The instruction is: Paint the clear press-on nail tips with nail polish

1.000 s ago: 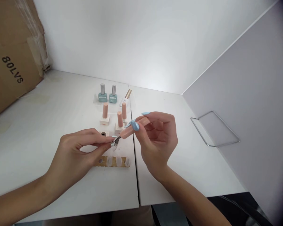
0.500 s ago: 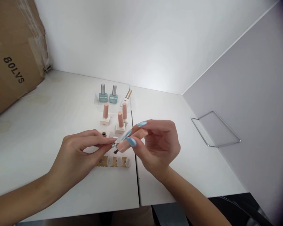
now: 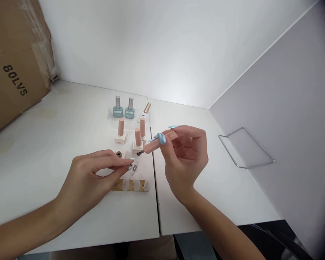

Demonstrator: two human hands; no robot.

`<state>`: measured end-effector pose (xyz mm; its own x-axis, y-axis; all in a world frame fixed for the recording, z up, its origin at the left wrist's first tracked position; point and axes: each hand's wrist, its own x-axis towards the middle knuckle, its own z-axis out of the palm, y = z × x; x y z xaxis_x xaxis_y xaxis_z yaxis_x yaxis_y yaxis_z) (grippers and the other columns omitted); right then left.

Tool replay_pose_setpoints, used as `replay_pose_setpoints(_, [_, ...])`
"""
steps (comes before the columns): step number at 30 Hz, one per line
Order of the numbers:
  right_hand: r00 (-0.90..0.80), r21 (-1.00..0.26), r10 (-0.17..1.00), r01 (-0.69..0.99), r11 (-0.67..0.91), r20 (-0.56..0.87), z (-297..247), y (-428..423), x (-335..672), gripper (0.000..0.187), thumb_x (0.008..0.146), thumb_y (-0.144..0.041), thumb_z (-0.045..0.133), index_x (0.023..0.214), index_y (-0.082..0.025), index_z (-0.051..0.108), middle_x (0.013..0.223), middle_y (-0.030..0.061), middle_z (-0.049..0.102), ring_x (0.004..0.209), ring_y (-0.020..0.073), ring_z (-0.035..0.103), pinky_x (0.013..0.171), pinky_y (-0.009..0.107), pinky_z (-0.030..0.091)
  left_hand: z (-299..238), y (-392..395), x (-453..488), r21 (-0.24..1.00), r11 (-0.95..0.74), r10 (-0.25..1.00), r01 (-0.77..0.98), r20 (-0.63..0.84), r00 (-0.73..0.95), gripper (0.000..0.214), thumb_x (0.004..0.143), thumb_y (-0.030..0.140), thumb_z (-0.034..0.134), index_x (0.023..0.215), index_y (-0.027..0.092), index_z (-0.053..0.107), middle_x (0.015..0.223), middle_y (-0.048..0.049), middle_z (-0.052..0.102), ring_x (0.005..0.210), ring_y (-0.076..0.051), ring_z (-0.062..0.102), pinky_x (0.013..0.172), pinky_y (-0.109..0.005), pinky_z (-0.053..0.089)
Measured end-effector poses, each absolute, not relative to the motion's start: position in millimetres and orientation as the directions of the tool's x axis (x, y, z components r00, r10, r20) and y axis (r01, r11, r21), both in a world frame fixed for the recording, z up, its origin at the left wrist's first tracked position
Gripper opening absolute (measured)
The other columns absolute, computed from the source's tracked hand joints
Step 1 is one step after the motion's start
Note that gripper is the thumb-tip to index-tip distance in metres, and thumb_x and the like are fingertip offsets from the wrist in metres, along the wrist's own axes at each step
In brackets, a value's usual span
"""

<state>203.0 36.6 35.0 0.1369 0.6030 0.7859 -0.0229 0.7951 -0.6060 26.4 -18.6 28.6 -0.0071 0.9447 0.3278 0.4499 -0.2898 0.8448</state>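
Note:
Between thumb and fingertips, my left hand (image 3: 97, 171) pinches a small clear false nail (image 3: 135, 168). My right hand (image 3: 185, 155) grips a nail polish brush by its peach cap (image 3: 159, 141). The dark bristles (image 3: 140, 153) point down and left, a little above the false nail and apart from it. Just past my left fingers stands an uncapped polish bottle (image 3: 119, 154), partly hidden, its dark neck showing. Below them lies a gold strip (image 3: 141, 190) carrying several clear false nails (image 3: 126, 185); my left hand covers its left end.
Behind my hands stand peach-capped bottles (image 3: 120, 137). Farther back are two teal bottles (image 3: 118, 111) with silver caps and a tilted gold-capped bottle (image 3: 144, 115). A cardboard box (image 3: 18, 65) is at the left, a wire frame (image 3: 246, 147) at the right. A seam (image 3: 155, 169) splits the white table.
My right hand has moved up and to the right with the brush, away from the false nail. My left hand has stayed almost still.

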Motion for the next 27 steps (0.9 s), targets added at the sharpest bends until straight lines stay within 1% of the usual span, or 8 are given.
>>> replay_pose_setpoints(4, [0.120, -0.600, 0.602, -0.052, 0.798, 0.790, 36.8, 35.3, 203.7, 0.020, 0.096, -0.009, 0.068, 0.102, -0.026, 0.059, 0.060, -0.0127, 0.059, 0.059, 0.0110, 0.073, 0.064, 0.027, 0.064, 27.8, -16.3, 24.4, 0.894, -0.200, 0.971, 0.400, 0.236, -0.042, 0.008, 0.079, 0.029, 0.080, 0.078, 0.033, 0.086, 0.076, 0.0028, 0.083, 0.068, -0.016, 0.076, 0.060, -0.019, 0.062])
replay_pose_setpoints(7, [0.066, -0.579, 0.584, -0.080, 0.811, 0.809, 36.7, 34.3, 205.1, 0.014, 0.097, -0.017, 0.070, 0.102, -0.026, 0.060, 0.061, -0.0102, 0.062, 0.061, 0.0133, 0.074, 0.060, 0.029, 0.064, 29.1, -13.9, 24.8, 0.923, -0.129, 0.984, 0.362, 0.165, -0.070, 0.006, 0.077, 0.032, 0.080, 0.076, 0.032, 0.086, 0.077, 0.0018, 0.084, 0.067, -0.017, 0.078, 0.060, -0.020, 0.064])
replay_pose_setpoints(10, [-0.016, -0.533, 0.537, -0.157, 0.832, 0.843, 37.0, 34.4, 206.2, 0.017, 0.097, -0.014, 0.068, 0.107, -0.025, 0.060, 0.060, -0.0097, 0.065, 0.058, 0.0126, 0.072, 0.058, 0.027, 0.063, 32.3, -12.9, 26.3, 0.937, -0.093, 0.990, 0.337, 0.124, -0.073, 0.006, 0.076, 0.032, 0.080, 0.074, 0.031, 0.085, 0.075, 0.0003, 0.084, 0.068, -0.019, 0.079, 0.063, -0.023, 0.066])
replay_pose_setpoints(13, [-0.071, -0.508, 0.504, -0.184, 0.842, 0.861, 37.2, 35.2, 207.3, 0.023, 0.098, -0.011, 0.067, 0.113, -0.026, 0.059, 0.061, -0.0095, 0.068, 0.057, 0.0129, 0.073, 0.055, 0.027, 0.060, 34.6, -13.2, 27.9, 0.936, -0.089, 0.991, 0.340, 0.116, -0.061, 0.006, 0.077, 0.032, 0.080, 0.073, 0.030, 0.085, 0.075, -0.0002, 0.084, 0.069, -0.019, 0.080, 0.063, -0.023, 0.067])
replay_pose_setpoints(16, [-0.079, -0.523, 0.517, -0.166, 0.836, 0.852, 35.9, 35.1, 208.0, 0.023, 0.098, -0.011, 0.066, 0.113, -0.027, 0.058, 0.061, -0.0091, 0.069, 0.059, 0.0139, 0.074, 0.055, 0.028, 0.061, 35.0, -13.0, 29.3, 0.936, -0.085, 0.992, 0.341, 0.110, -0.056, 0.007, 0.077, 0.032, 0.080, 0.072, 0.030, 0.084, 0.075, 0.0003, 0.083, 0.068, -0.018, 0.080, 0.061, -0.021, 0.066])
replay_pose_setpoints(22, [-0.061, -0.539, 0.537, -0.165, 0.826, 0.841, 32.4, 34.7, 209.5, 0.024, 0.095, -0.010, 0.067, 0.112, -0.025, 0.060, 0.066, -0.0091, 0.067, 0.059, 0.0125, 0.074, 0.066, 0.031, 0.070, 35.7, -12.3, 30.9, 0.947, -0.074, 0.995, 0.312, 0.093, -0.045, 0.007, 0.077, 0.031, 0.080, 0.072, 0.030, 0.084, 0.076, 0.0005, 0.084, 0.069, -0.018, 0.080, 0.062, -0.019, 0.066])
replay_pose_setpoints(27, [-0.061, -0.532, 0.528, -0.124, 0.838, 0.847, 32.8, 35.3, 209.6, 0.022, 0.097, -0.010, 0.065, 0.109, -0.026, 0.057, 0.062, -0.0099, 0.065, 0.057, 0.0118, 0.072, 0.060, 0.029, 0.065, 36.4, -13.9, 30.5, 0.955, -0.056, 0.997, 0.292, 0.069, -0.033, 0.007, 0.077, 0.029, 0.080, 0.073, 0.030, 0.084, 0.075, 0.0009, 0.084, 0.069, -0.018, 0.081, 0.060, -0.019, 0.065])
